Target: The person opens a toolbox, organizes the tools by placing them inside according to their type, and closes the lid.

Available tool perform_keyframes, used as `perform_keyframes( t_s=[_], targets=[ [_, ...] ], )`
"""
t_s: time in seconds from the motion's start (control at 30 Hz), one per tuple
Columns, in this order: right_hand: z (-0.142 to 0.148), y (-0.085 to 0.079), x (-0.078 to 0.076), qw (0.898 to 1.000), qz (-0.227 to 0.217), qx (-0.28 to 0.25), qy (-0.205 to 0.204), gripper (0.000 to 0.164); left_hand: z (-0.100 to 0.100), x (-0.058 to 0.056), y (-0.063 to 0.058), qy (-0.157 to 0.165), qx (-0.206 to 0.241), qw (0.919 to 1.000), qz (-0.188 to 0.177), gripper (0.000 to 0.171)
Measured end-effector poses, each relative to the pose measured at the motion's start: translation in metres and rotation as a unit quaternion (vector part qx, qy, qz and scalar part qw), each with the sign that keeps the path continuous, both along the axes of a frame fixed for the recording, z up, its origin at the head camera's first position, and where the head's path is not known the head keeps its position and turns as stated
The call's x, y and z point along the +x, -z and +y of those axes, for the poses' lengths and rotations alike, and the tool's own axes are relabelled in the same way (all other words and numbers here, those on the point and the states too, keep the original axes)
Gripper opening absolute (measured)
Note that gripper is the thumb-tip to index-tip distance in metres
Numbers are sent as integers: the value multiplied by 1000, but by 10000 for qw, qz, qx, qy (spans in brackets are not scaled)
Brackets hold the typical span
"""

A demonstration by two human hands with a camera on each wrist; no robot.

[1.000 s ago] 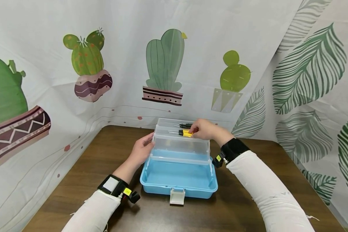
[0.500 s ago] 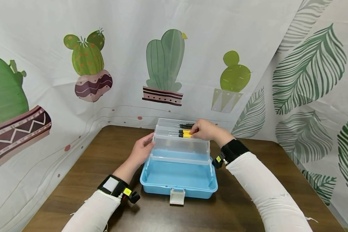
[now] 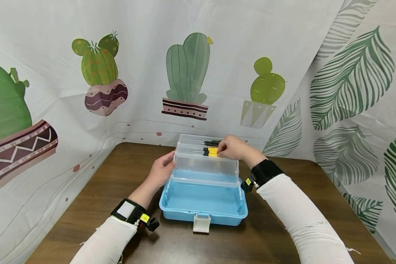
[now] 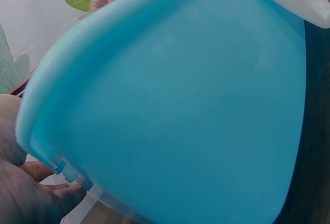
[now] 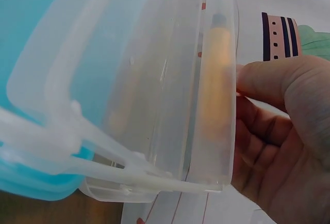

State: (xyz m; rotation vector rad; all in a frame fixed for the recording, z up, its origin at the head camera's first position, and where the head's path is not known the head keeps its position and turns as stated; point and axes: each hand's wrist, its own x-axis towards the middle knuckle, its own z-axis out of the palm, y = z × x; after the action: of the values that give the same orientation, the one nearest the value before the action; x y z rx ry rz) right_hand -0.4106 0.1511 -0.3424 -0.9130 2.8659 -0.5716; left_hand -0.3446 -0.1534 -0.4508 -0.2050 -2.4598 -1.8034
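"Head view: where are the yellow-handled tools [image 3: 211, 149]?"

"In the clear trays [image 3: 206, 169] that stand raised at the far side of the blue toolbox [image 3: 202, 221]. The dark-handled tools [image 3: 212, 142] lie just behind them, and both sets have thin shafts that point to the toolbox's left."

"And the right hand [image 3: 235, 147]?"

"It reaches in from the toolbox's right, fingers bent down together at the handle ends of the yellow ones. I can't tell whether that grip is clamped on a handle; from the right wrist, one yellow handle shows blurred through the tray wall."

"The left hand [image 3: 161, 171]?"

"Beside the toolbox, its thumb and fingertips touching the left edge of the trays. I can't tell whether this grip pinches the edge or only rests there."

"Any writing?"

"Yellow tags on both wrist straps: the left tag [image 3: 145, 218] sits near the toolbox's left front corner, the right tag [image 3: 248, 181] just past its right side. Their marks are too small to read. Right of the toolbox, the white sleeve [image 3: 303, 216] carries faint marks, something like an X and an A."

"The toolbox's front?"

"A white latch [image 3: 201, 224] hangs there, above the wooden desk [image 3: 267, 234]."
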Motion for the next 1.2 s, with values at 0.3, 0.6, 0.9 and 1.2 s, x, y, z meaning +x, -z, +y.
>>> perform_keyframes(
  t_s=[0.3, 0.6, 0.9, 1.2],
  targets=[
    [2, 6, 9, 9969, 316, -183, 700, 21, 0, 0, 0, -9, -17, 10000, -8, 47],
    [14, 14, 42, 9904, 887, -739, 766, 14, 1, 0, 2, 26, 5, 10000, -6, 47],
    [62, 26, 74, 9798, 1073, -1207, 1177, 28, -1, -2, -1, -13, -26, 10000, -13, 48],
    [153, 50, 95, 9766, 414, -1218, 1726, 36, 1, -1, 1, -27, -48, 10000, -52, 48]
  ],
)
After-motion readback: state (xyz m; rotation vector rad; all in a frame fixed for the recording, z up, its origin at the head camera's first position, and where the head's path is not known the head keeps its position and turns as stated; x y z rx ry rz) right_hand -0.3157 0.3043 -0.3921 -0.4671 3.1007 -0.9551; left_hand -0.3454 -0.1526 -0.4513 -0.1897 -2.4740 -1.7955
